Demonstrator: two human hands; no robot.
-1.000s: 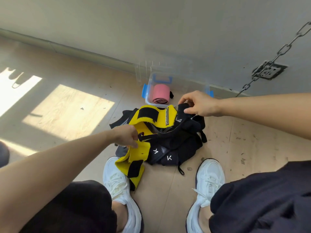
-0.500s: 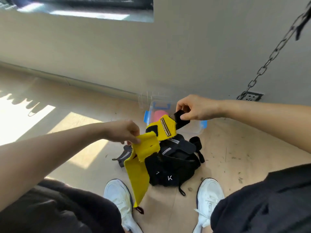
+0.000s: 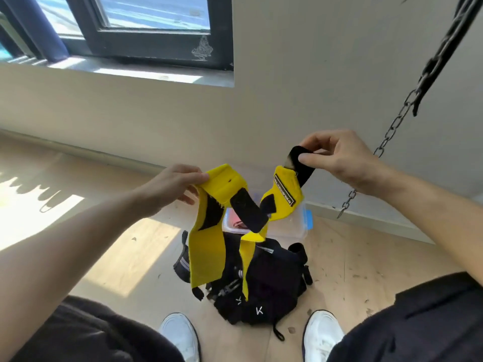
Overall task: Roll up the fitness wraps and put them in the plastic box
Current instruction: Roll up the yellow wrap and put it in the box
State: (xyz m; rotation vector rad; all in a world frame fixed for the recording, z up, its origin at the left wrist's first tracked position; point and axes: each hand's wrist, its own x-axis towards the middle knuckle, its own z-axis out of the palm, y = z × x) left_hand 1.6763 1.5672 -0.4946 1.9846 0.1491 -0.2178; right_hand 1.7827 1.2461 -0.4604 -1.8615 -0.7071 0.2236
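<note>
The person holds a yellow fitness wrap (image 3: 206, 252) up in the air with both hands, above the floor (image 3: 366, 257) in front of their white shoes (image 3: 324, 333). The left hand (image 3: 170, 186) grips one yellow end, its fingers (image 3: 193, 176) curled over the fold, and a broad strip hangs straight down from it. The right hand (image 3: 339, 158) is higher and pinches the wrap's black tab (image 3: 304, 172) between thumb and fingertips; a narrower strip hangs below.

I cannot tell whether this is one wrap or two. Beneath it lies a heap of black wraps (image 3: 271, 280). Just behind the heap, near the wall, stands the clear plastic box (image 3: 292, 228) with blue latches, with a pink roll (image 3: 236, 222) inside. A chain (image 3: 392, 131) hangs to the right.
</note>
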